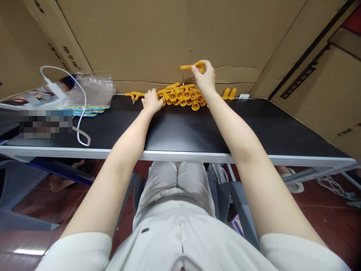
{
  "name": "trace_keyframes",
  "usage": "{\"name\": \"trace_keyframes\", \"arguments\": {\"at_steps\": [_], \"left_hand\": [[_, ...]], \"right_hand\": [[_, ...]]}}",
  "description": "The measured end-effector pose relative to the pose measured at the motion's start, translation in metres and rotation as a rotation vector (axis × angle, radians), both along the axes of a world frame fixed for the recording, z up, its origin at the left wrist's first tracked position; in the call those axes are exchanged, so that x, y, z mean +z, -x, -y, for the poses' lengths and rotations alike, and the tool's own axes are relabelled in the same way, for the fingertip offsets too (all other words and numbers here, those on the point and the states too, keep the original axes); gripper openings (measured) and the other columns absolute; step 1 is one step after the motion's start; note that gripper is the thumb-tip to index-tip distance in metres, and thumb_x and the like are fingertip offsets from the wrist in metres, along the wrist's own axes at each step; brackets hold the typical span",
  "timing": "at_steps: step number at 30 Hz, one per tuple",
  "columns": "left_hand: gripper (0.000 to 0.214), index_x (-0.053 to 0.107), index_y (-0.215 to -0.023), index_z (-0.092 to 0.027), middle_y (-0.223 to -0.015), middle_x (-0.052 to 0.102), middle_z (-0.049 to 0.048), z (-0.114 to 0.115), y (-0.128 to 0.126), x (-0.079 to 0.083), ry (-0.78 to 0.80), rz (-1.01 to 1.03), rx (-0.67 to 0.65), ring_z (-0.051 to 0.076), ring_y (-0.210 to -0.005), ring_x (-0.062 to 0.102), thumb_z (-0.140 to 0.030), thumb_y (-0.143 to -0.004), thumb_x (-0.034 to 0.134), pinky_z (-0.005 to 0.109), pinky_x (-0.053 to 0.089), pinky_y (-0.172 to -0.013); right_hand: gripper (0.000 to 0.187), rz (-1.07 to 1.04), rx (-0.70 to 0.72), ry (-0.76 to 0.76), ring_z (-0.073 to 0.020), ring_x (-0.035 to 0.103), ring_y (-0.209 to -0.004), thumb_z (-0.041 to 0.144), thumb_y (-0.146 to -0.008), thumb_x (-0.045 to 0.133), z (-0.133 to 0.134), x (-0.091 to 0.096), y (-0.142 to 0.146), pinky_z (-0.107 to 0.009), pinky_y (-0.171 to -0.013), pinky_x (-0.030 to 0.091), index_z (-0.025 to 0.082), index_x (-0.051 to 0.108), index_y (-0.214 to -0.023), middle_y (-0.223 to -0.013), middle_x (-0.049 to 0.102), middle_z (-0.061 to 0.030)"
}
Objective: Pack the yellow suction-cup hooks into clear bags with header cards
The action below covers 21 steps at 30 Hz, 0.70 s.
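Right grip (207, 77) holds a yellow bell (199, 66) raised above the others.
Its thumb and fingers are closed around the bell's cup, the handle pointing left, over a heap of yellow bells (186, 94) lying on the black counter (180, 130) in front of the cardboard wall (135, 41); the left grip (152, 102) rests palm down, loosely curled, at the heap's left end, and whether it clasps anything cannot be told.

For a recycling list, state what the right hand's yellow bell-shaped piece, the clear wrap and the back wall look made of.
Yellow bell-shaped piece: probably plastic, smooth, evenly coloured. Clear wrap: likely plastic film, glossy, with crinkled highlights. Back wall: apparently cardboard, matt brown, creased.
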<state>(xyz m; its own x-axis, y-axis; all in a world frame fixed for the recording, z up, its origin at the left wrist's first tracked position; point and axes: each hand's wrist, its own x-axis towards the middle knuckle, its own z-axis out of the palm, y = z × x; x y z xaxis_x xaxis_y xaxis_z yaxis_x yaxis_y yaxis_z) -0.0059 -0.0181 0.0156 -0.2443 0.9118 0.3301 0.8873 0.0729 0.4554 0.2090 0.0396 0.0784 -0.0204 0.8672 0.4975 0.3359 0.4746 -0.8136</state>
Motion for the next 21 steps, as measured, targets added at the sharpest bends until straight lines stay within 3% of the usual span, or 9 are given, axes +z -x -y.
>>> {"name": "trace_keyframes", "arguments": {"at_steps": [3,5,10,15,18,21], "left_hand": [[0.070,0.060,-0.159,-0.031,-0.161,0.064,0.0166,0.002,-0.001,0.002,0.010,-0.001,-0.011,0.041,-0.156,0.052,-0.031,-0.088,0.061,0.063,0.043,-0.128],[0.070,0.061,-0.158,-0.030,-0.159,0.065,0.0169,0.002,-0.002,0.002,0.009,0.003,-0.015,0.040,-0.154,0.054,-0.031,-0.088,0.061,0.061,0.044,-0.128],[0.070,0.062,-0.156,-0.033,-0.156,0.068,0.0156,0.001,-0.005,0.000,-0.035,0.016,-0.029,0.042,-0.150,0.057,-0.035,-0.086,0.063,0.065,0.046,-0.125],[0.073,0.061,-0.156,-0.035,-0.151,0.072,0.0150,0.000,-0.005,0.001,-0.041,0.032,-0.062,0.044,-0.147,0.059,-0.037,-0.084,0.066,0.069,0.046,-0.124],[0.070,0.062,-0.155,-0.033,-0.154,0.070,0.0149,-0.001,-0.005,0.001,-0.024,0.021,-0.061,0.043,-0.149,0.058,-0.036,-0.086,0.064,0.066,0.046,-0.125],[0.071,0.062,-0.156,-0.031,-0.155,0.069,0.0162,-0.002,-0.006,0.000,-0.017,0.007,-0.063,0.042,-0.149,0.059,-0.032,-0.085,0.063,0.066,0.046,-0.125]], "right_hand": [[0.046,0.212,-0.166,-0.085,-0.0347,0.062,-0.148,0.054,-0.102,0.067,0.009,0.002,0.017,-0.048,-0.120,0.055,0.034,0.062,-0.143,-0.143,0.075,-0.0081],[0.051,0.368,-0.197,-0.079,-0.0354,0.059,-0.153,0.051,-0.108,0.058,0.012,-0.003,0.026,-0.050,-0.128,0.046,0.032,0.055,-0.155,-0.154,0.069,-0.0106],[0.056,0.675,-0.218,0.082,-0.0449,0.058,-0.150,0.047,-0.108,0.057,0.001,-0.026,0.033,-0.073,-0.131,0.027,0.018,0.056,-0.156,-0.151,0.069,-0.0235],[0.053,0.698,-0.169,0.085,-0.0470,0.058,-0.149,0.053,-0.106,0.065,-0.016,-0.031,0.024,-0.081,-0.128,0.025,0.019,0.063,-0.147,-0.147,0.072,-0.0234],[0.049,0.653,-0.164,0.092,-0.0443,0.059,-0.149,0.055,-0.107,0.066,-0.017,-0.019,0.012,-0.077,-0.130,0.026,0.019,0.065,-0.139,-0.146,0.073,-0.0216],[0.039,0.646,-0.246,0.081,-0.0396,0.060,-0.148,0.048,-0.112,0.061,-0.012,-0.005,-0.011,-0.070,-0.132,0.028,0.016,0.065,-0.135,-0.147,0.071,-0.0226]]}}
